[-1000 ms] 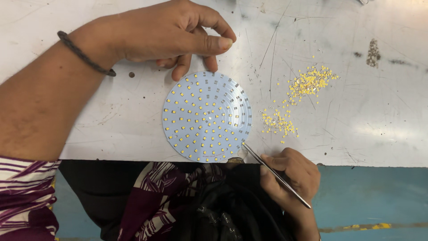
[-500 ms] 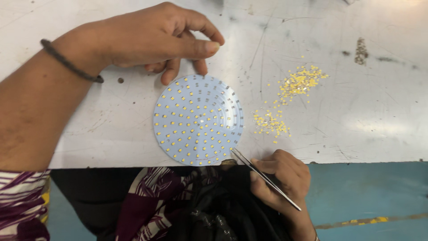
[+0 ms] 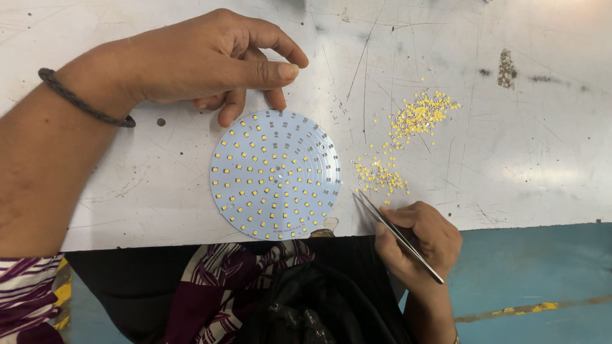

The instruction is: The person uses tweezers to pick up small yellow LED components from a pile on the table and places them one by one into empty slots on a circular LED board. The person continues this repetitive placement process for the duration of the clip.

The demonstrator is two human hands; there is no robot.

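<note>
A round pale-blue circuit board [image 3: 275, 173] dotted with small yellow chips lies on the white table near its front edge. My left hand [image 3: 210, 60] rests just behind the board, fingertips touching its far rim. Metal tweezers [image 3: 398, 236] are gripped in my right hand [image 3: 424, 241] at the table's front edge, right of the board. The tweezer tips point toward a scatter of loose yellow chips [image 3: 379, 175]. A second, denser patch of yellow chips [image 3: 421, 114] lies further back.
The white table [image 3: 523, 159] is scratched and stained, with a small grey smudge [image 3: 507, 67] at the back right. Below the front edge are my patterned clothing, a black bag [image 3: 312, 306] and a blue floor [image 3: 542, 280].
The board and both hands hold their places relative to each other; the view shifted slightly. The tweezer tips sit a little closer to the loose chips.
</note>
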